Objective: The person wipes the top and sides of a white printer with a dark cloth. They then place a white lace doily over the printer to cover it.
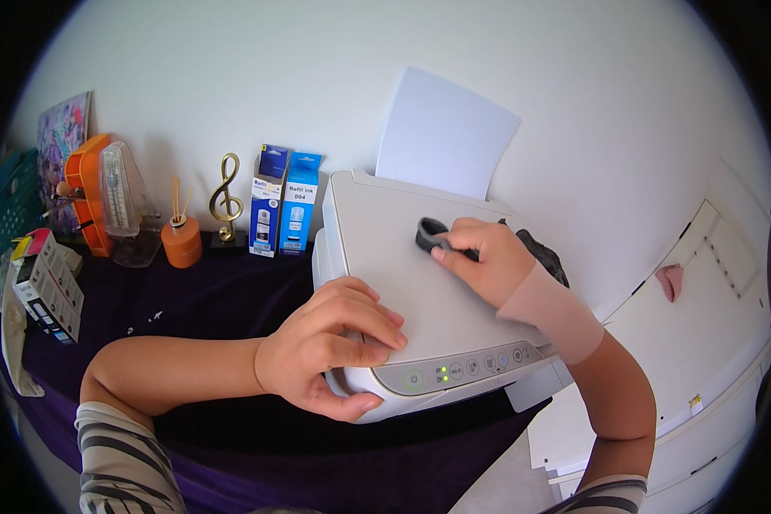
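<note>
A white printer (398,276) with a sheet of white paper (446,132) upright in its rear feed stands before me. My left hand (327,347) rests on the printer's near left corner, thumb below the edge and fingers on the lid, beside the control panel (462,369) with its lit green lights. In my right hand (482,257), over the lid, a dark grey cloth (432,232) is pinched between thumb and fingers. More dark crumpled fabric (543,254) shows behind that hand; whether it is the same piece I cannot tell. A beige band covers my right wrist.
Two refill ink boxes (302,205), a gold treble clef ornament (226,199) and an orange reed diffuser (182,241) stand left of the printer. Farther left are a metronome (121,193), an orange holder (88,193) and another ink box (50,289). Dark purple cloth (231,308) covers the table.
</note>
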A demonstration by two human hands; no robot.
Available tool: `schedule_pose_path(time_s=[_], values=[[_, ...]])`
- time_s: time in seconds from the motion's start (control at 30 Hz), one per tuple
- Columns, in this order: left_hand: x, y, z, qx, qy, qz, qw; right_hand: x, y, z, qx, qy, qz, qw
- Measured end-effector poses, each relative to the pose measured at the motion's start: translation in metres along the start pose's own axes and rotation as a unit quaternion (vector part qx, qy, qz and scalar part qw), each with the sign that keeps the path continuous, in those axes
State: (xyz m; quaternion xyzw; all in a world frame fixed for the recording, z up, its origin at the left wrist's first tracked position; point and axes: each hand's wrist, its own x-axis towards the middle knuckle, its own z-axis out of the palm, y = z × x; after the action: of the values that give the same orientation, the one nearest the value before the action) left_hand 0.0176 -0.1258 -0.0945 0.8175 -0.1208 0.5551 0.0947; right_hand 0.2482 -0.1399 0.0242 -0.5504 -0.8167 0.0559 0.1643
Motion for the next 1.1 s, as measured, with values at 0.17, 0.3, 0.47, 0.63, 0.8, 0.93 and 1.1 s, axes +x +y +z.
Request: schedule_pose_path(time_s=[0.17, 0.3, 0.47, 0.63, 0.8, 0.93, 1.1], values=[[0.002, -0.001, 0.005, -0.015, 0.010, 0.009, 1.000, 0.011, 0.038, -0.007, 0.070, 0.036, 0.168, 0.983], [0.000, 0.001, -0.001, 0.001, -0.008, -0.003, 1.000, 0.007, 0.012, 0.002, 0.007, 0.013, 0.012, 1.000], [0.001, -0.001, 0.002, -0.011, -0.002, 0.007, 1.000, 0.008, 0.027, -0.005, 0.012, 0.025, 0.018, 0.999], [0.001, -0.001, -0.001, -0.003, -0.008, 0.002, 1.000, 0.003, 0.011, 0.014, 0.016, 0.061, -0.044, 0.997], [0.000, 0.000, -0.001, -0.001, -0.014, 0.001, 1.000, -0.019, -0.010, 0.007, 0.064, 0.033, -0.072, 0.995], [0.003, -0.001, 0.002, -0.007, -0.006, 0.002, 1.000, -0.018, 0.011, -0.003, 0.003, 0.046, 0.069, 0.997], [0.000, 0.001, 0.001, -0.002, 0.002, -0.002, 1.000, -0.038, -0.040, 0.009, 0.064, 0.029, -0.111, 0.991]])
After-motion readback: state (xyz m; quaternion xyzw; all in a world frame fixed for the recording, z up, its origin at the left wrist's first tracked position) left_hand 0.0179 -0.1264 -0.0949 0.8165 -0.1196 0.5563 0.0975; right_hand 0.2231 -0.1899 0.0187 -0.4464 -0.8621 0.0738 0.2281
